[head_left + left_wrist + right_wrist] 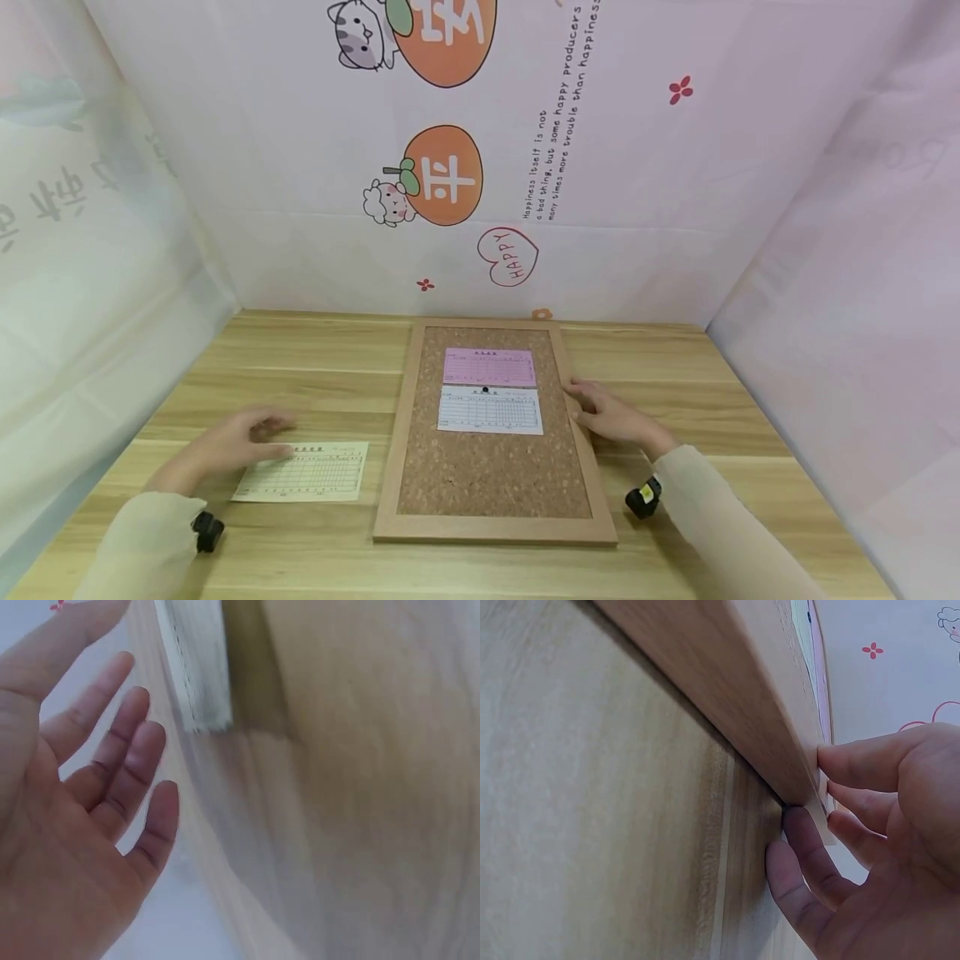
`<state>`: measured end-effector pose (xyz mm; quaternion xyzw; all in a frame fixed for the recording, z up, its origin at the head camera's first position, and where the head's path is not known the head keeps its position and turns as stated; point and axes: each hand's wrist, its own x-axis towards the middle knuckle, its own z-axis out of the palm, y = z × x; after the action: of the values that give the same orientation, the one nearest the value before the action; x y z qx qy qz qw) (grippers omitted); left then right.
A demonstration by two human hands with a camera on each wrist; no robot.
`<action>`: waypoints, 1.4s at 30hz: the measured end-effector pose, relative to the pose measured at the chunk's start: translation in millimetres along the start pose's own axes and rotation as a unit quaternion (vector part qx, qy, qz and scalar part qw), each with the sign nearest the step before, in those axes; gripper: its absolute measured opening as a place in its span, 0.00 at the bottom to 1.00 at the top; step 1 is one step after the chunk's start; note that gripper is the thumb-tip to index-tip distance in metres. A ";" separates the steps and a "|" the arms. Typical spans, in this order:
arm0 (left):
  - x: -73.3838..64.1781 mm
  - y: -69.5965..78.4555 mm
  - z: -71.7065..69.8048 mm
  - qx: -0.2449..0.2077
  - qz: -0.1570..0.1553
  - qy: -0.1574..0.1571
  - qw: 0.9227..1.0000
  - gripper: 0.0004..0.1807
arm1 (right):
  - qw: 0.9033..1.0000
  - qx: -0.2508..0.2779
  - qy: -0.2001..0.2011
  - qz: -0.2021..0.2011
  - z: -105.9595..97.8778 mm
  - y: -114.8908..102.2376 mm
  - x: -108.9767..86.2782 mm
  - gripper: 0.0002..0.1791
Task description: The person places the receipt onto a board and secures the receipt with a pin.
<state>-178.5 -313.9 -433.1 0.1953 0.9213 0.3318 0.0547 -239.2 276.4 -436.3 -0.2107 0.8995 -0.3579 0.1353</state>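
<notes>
Framed cork board (491, 479) lies on a wood-grain table (322, 375), lower centre of the head view, bearing a pink printed form (489, 369) above a white printed form (491, 414), with a round black pin head (485, 389) where they nearly meet. At lower left, apart from the board, a pale yellow printed form (318, 479) rests on the table. Over its upper left corner, the left hand (240, 437) is loosely spread, seemingly holding nothing; whether its thumb touches paper is unclear. The right hand (618, 417) bends its fingers at the board's right edge, apparently gripping it lightly. A dragging thumb could crease or slide the yellow sheet; a tug could shift the board; with one pin visible, the white form might swivel. Only the right wrist view shows fingertips low beside the board's side wall; only the left wrist view shows the left palm.
</notes>
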 end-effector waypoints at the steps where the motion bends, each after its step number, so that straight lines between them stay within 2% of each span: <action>1: -1.2 -1.3 -0.3 0.003 -0.001 0.001 1.000 0.30 | 1.000 0.002 0.000 0.000 0.2 0.0 0.0 0.29; 7: -8.0 -7.3 -2.3 0.022 -0.010 -0.006 1.000 0.31 | 1.000 0.006 -0.001 -0.005 0.7 -0.1 0.0 0.29; 15: -12.4 -5.6 -8.8 -0.017 -0.039 -0.053 0.998 0.34 | 1.000 0.001 0.002 -0.007 0.9 -1.2 -1.0 0.29; 22: -13.7 -2.0 -5.9 -0.014 -0.057 -0.043 0.997 0.33 | 1.000 0.002 0.001 -0.005 1.0 -0.6 -0.7 0.29; 28: -12.5 -1.9 -4.9 -0.011 -0.080 -0.047 0.996 0.29 | 1.000 0.007 0.001 -0.004 1.0 0.6 -0.7 0.29; 35: -9.7 -5.0 -2.9 -0.042 -0.064 -0.054 0.996 0.23 | 1.000 0.003 0.004 -0.005 1.3 0.2 -0.7 0.29; 42: -7.9 -2.7 -4.1 -0.052 -0.073 -0.066 0.994 0.21 | 1.000 0.003 0.006 -0.008 2.2 0.5 -1.3 0.29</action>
<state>-173.1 -321.3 -431.8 0.1454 0.9092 0.3604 0.1494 -237.3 276.1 -438.1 -0.2153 0.8976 -0.3626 0.1282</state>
